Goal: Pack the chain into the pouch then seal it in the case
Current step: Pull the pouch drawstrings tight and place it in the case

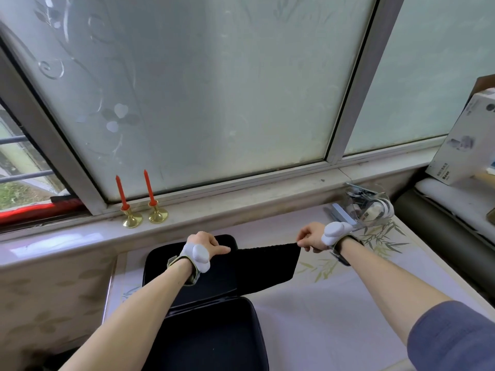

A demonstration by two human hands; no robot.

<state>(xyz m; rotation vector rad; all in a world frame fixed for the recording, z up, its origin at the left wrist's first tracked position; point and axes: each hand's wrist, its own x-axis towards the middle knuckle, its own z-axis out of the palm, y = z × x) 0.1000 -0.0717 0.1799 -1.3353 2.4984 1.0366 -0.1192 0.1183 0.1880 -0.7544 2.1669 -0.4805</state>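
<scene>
A: How are the arms placed?

B: Both bare forearms reach forward from the bottom edge over a pale, leaf-printed tabletop. Each wrist wears a strap with a white device. The left hand sits above an open black case; the right hand is further right, at about the same height.

A: What are the hands doing?

B: They stretch one black pouch between them. The right hand is closed, pinching its upper right corner. The left hand's fingers are curled at the pouch's left end, with one finger pointing along its top edge. The pouch hangs partly over the case's far half.

A: How many things are there?

B: One case, lying open in two halves, and one pouch. I cannot make out the chain. On the windowsill stand two red candles in brass holders. A clear plastic container sits at the tabletop's far right.
</scene>
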